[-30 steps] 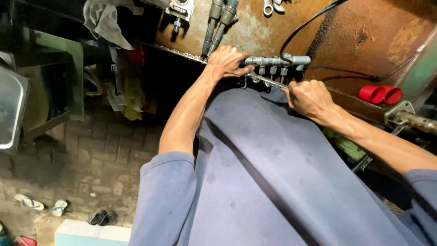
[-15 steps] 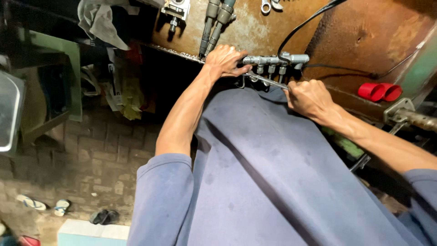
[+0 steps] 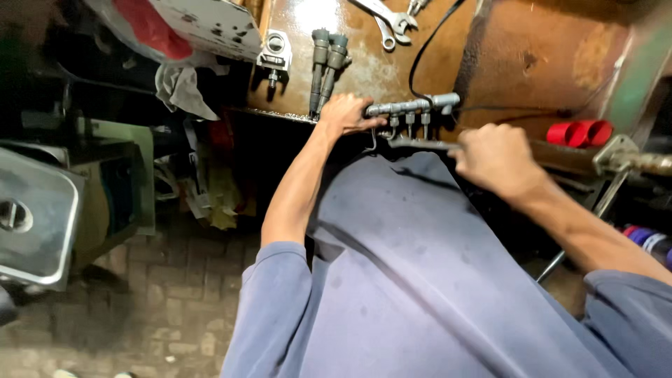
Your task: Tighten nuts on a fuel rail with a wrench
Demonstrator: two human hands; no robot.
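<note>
Gripping the rail (image 3: 411, 107) at the bench (image 3: 532, 63) edge, your left hand (image 3: 344, 114) curls its fingers around one end to steady it while your right hand (image 3: 494, 157) closes fist-like on a wrench (image 3: 420, 143) beneath its fittings.

One view only, from a camera on the person's head. It looks steeply down and forward over the blue-clad chest and both arms, close to the body. The rusty tabletop (image 3: 532, 56) fills the upper frame, near the lens, with the left hand (image 3: 344, 113) and right hand (image 3: 494, 155) at its front edge. The brick floor (image 3: 168, 315) lies far below at lower left.
</note>
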